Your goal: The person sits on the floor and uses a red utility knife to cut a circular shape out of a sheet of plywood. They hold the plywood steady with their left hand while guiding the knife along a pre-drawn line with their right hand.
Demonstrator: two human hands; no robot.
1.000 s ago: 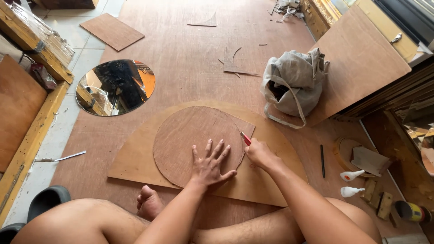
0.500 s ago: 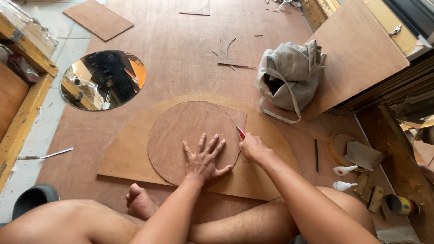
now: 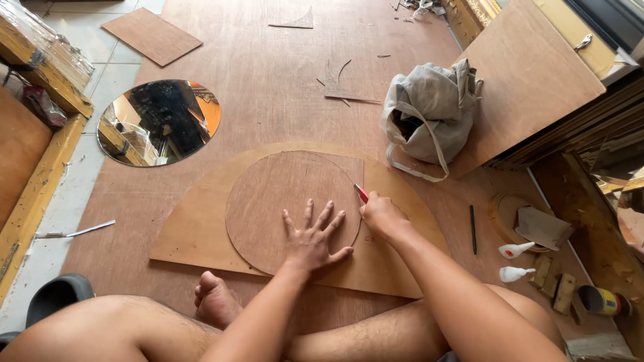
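On plywood floor, left hand (image 3: 312, 238) splays flat on disc (image 3: 282, 201); right hand (image 3: 381, 216) grips red cutter (image 3: 361, 193).

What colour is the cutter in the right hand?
Red; the cutter pokes out of the right hand in the head view.

Left hand (image 3: 314, 238) flat on round plywood disc (image 3: 282, 201), fingers (image 3: 326, 216) spread — right hand (image 3: 381, 215) grips red-handled cutter (image 3: 361, 193) at disc edge.

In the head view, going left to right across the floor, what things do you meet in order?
Round mirror → left hand flat on the round board → right hand gripping a red-handled cutter → grey cloth bag → black pencil → two white glue bottles → small tin.
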